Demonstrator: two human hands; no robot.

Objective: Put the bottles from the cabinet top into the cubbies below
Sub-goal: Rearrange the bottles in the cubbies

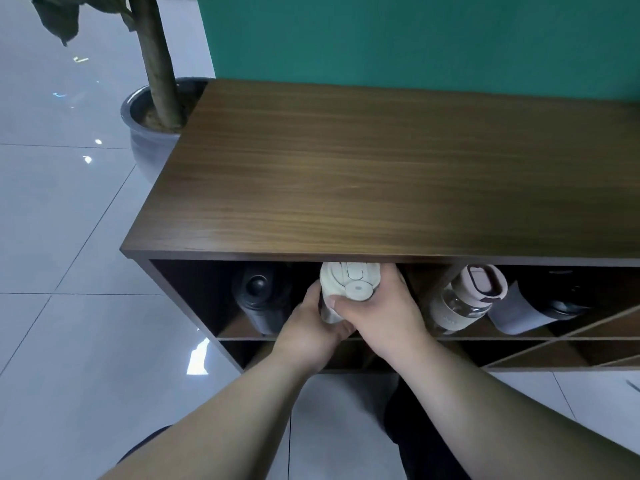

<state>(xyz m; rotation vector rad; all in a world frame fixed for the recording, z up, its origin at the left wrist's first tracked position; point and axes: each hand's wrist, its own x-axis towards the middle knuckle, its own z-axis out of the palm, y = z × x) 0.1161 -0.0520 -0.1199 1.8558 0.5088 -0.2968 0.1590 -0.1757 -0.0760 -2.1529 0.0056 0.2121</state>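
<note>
both hands' fingers (pixel 332 301) clasp cream bottle (pixel 346 285) under bare wooden cabinet top (pixel 381 174).

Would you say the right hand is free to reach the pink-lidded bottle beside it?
Probably not yet: the right hand and left hand both grip the white bottle. The pink-lidded bottle lies unobstructed in the next cubby.

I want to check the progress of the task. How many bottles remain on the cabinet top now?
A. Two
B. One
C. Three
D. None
D: the wooden cabinet top is bare, the left hand and right hand hold the white bottle at a cubby opening.
</note>
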